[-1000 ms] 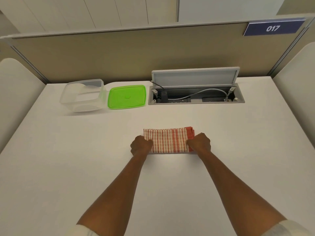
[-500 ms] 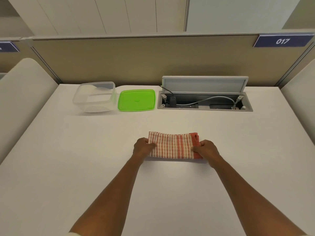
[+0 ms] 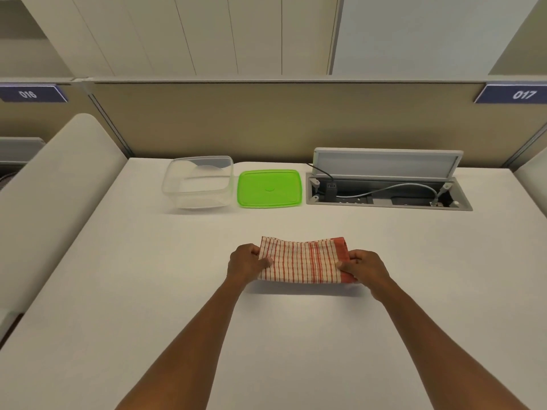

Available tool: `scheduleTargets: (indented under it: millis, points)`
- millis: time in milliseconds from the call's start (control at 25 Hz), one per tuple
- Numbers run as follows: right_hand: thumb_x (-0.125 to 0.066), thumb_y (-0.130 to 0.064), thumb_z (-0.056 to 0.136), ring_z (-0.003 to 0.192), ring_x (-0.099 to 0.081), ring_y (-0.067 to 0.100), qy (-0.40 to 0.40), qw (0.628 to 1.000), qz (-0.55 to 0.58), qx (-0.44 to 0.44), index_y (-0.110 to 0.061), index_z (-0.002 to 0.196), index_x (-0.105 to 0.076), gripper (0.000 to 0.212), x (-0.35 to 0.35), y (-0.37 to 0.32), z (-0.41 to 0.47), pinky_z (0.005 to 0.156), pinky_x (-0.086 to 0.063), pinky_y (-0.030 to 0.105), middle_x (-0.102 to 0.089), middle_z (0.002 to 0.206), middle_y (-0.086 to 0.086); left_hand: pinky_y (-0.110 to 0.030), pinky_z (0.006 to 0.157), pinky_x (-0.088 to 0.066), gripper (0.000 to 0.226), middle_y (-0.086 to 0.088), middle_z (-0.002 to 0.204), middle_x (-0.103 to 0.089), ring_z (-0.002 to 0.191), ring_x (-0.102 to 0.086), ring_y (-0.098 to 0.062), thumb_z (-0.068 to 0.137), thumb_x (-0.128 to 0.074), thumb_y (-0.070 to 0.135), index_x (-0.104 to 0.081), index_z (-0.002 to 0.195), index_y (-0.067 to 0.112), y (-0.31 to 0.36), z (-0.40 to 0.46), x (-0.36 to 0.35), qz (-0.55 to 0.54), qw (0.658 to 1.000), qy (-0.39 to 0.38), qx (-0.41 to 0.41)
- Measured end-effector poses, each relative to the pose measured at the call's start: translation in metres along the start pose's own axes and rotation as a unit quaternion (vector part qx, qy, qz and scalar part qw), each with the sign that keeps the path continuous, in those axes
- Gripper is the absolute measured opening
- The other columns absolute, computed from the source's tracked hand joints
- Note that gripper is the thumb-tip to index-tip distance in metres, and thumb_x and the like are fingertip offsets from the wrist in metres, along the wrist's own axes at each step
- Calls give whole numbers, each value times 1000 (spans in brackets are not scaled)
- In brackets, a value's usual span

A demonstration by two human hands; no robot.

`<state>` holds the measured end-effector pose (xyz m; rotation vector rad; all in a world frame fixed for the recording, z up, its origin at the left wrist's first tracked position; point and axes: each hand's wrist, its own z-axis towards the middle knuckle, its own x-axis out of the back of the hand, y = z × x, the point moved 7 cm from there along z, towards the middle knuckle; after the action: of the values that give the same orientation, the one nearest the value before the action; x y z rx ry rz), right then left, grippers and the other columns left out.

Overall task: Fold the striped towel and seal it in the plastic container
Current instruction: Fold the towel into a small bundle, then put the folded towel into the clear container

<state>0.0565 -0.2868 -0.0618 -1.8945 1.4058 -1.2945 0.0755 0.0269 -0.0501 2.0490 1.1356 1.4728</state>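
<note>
Folded striped towel [image 3: 302,259] — both hands gripping.

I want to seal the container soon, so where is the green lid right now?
In the head view the green lid lies flat at the far side of the table, between the clear container on its left and the open cable tray on its right.

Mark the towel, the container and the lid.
towel [image 3: 302,260], head view, middle of the striped top face
container [image 3: 196,199], head view, near clear wall
lid [image 3: 270,189], head view, centre of the green top
</note>
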Motion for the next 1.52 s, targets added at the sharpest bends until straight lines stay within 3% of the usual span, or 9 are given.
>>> scheduleTargets:
  millis: [240,440,600,720,960,1120,1240,1520]
  points:
    - [-74,-18,81,80,-74,21,-12,999,25,15,-19,85,-73,4,-68,-46,9,80,-60,47,-77,86,2,-33,56,-60,30,-6,88,-71,71,-69,-23,73,-83,28,-68,92,11,-29,27,78,5,1000,23,-15]
    - [-72,-12,80,80,-74,26,-20,999,20,42,-17,82,-74,5,-111,-107,17,77,-60,50,-77,85,8,-23,48,-53,31,-1,83,-69,59,-65,-16,73,-82,28,-69,96,12,-32,49,145,35,997,56,-30]
    - [-77,-26,68,77,-74,28,0,996,-9,89,-18,75,-75,11,-136,-175,35,72,-60,52,-77,79,5,-28,59,-58,33,-5,91,-71,73,-68,-21,77,-80,28,-69,101,9,-15,72,206,46,993,95,-55]
    - [-77,-26,69,74,-73,30,31,991,-32,127,-14,71,-74,12,-148,-231,44,70,-60,50,-75,75,9,-37,70,-61,36,-8,95,-72,78,-69,-23,76,-81,27,-69,103,8,-1,92,250,45,988,137,-63]
    - [-74,-25,72,70,-67,34,87,965,-143,200,-4,71,-73,21,-182,-326,73,67,-56,43,-71,70,18,-43,78,-60,31,-9,94,-74,81,-71,-27,76,-80,28,-71,99,10,25,137,309,58,977,194,-70]
    - [-74,-24,74,64,-60,29,84,961,-182,190,-4,70,-71,21,-207,-344,98,58,-45,32,-65,64,12,-41,79,-60,24,-9,96,-74,82,-70,-26,78,-78,28,-68,94,13,25,164,309,70,974,204,-67]
    - [-73,-24,76,64,-55,24,80,959,-211,173,-11,68,-69,16,-220,-347,117,61,-37,27,-60,65,7,-35,77,-57,27,-8,101,-72,87,-71,-26,81,-76,29,-67,100,11,20,185,301,78,975,200,-59]
    - [-65,-21,74,82,-67,34,91,943,-274,165,-9,81,-71,15,-248,-344,150,67,-49,32,-72,85,13,-35,79,-56,31,-9,109,-72,92,-71,-27,85,-72,29,-67,110,10,3,215,286,110,975,186,-43]
